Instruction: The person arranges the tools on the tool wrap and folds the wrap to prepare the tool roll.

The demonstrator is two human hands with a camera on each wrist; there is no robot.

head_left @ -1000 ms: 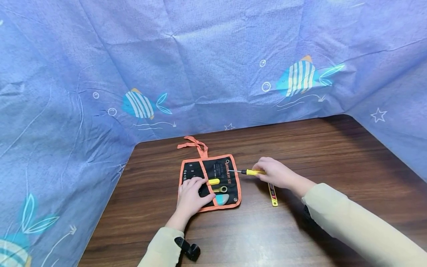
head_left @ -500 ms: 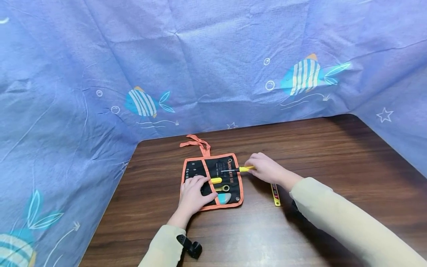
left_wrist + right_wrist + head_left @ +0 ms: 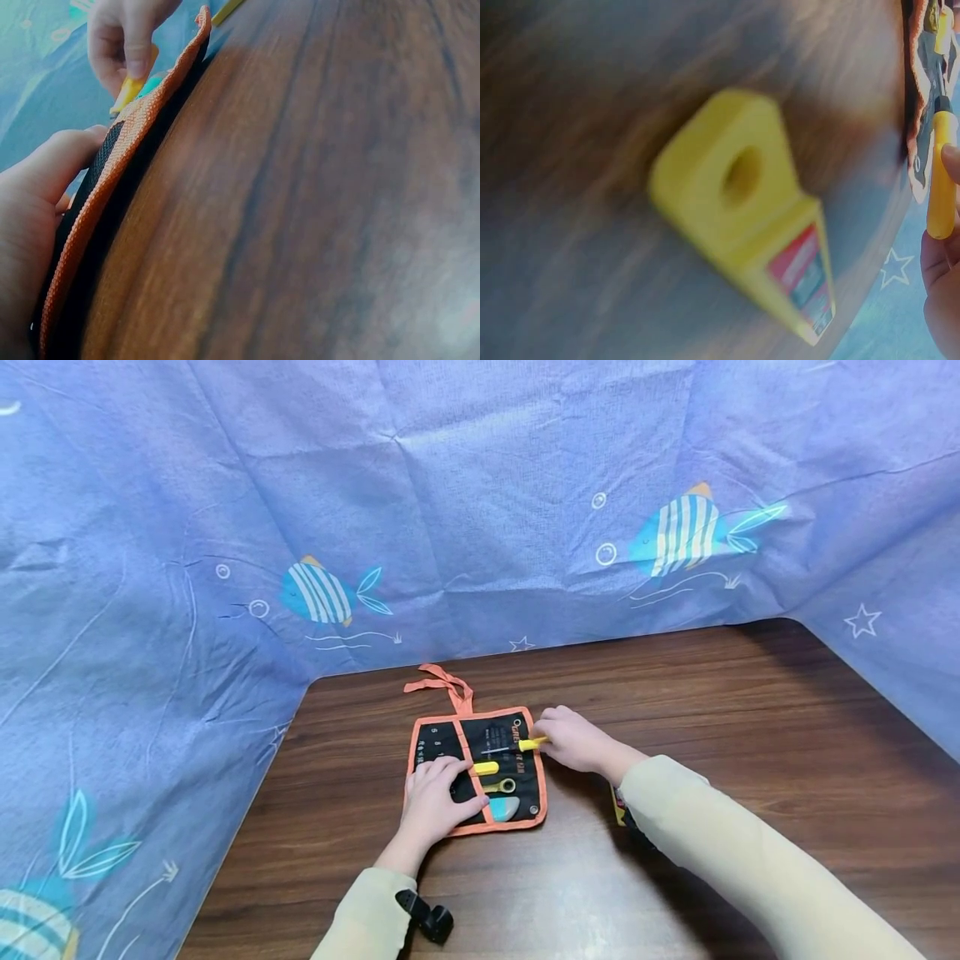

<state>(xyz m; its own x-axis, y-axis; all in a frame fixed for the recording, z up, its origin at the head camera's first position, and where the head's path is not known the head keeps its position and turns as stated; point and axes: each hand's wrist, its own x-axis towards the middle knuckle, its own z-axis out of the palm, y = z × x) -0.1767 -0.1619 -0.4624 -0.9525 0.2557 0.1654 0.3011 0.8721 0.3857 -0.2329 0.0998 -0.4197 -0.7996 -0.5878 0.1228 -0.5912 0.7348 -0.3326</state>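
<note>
My right hand (image 3: 573, 742) pinches a yellow-handled screwdriver (image 3: 531, 744). Its thin shaft points left above the black, orange-edged tool pouch (image 3: 528, 802), the tip close to the orange pocket band. The left hand (image 3: 438, 797) rests on the pouch's pocket side, thumb and forefinger spread along that band. From the pocket stick out a yellow handle (image 3: 485, 768), a ring wrench (image 3: 504, 786) and a teal-and-grey rounded end (image 3: 506, 809). In the right wrist view the screwdriver (image 3: 943, 165) lies between thumb and fingers; the left wrist view shows the pouch edge (image 3: 135, 142) beside the left thumb.
A flat yellow bar (image 3: 742, 195) with an end hole and a red-black label lies on the wooden table (image 3: 675, 693), partly under the right forearm. Orange ties (image 3: 446, 685) trail from the pouch's back edge. A blue fish-print cloth (image 3: 480, 527) hangs behind.
The right hand has moved left with the screwdriver, carrying its shaft across the pouch toward the pocket band. The right sleeve now covers more of the yellow bar. The left hand stays on the pouch.
</note>
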